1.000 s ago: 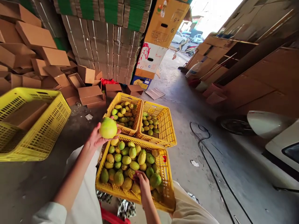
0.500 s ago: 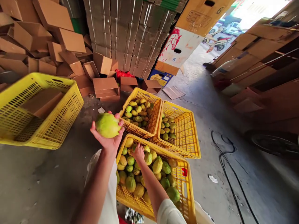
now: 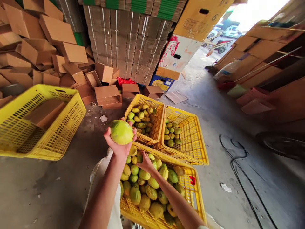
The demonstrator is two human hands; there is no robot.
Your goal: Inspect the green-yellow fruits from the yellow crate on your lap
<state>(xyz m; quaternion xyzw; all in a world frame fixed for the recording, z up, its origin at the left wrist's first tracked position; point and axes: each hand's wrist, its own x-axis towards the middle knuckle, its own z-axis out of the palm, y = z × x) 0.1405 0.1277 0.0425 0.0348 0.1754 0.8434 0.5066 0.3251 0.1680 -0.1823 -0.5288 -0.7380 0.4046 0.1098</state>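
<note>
My left hand (image 3: 120, 149) holds up a large yellow-green papaya (image 3: 121, 131), its fingers and thumb wrapped round the fruit's sides, to the left of the crates. My right hand (image 3: 145, 163) reaches into the near yellow crate (image 3: 199, 190), which is heaped with green and yellow papayas (image 3: 144, 203). Its fingers curl round a green papaya (image 3: 139, 157) near the crate's far side; the hand partly hides that fruit.
Two more yellow crates, a left one (image 3: 158, 125) and a right one (image 3: 194, 130), stand beyond with smaller fruit inside. A larger yellow crate (image 3: 50, 149) holds cardboard at left. Cardboard boxes (image 3: 57, 30) pile up behind. Black cable (image 3: 238, 165) lies on the floor at right.
My left hand has moved right with its papaya, closer to the crates. My right hand stays at the far side of the near crate, its fingers round a papaya. The view has shifted slightly.
</note>
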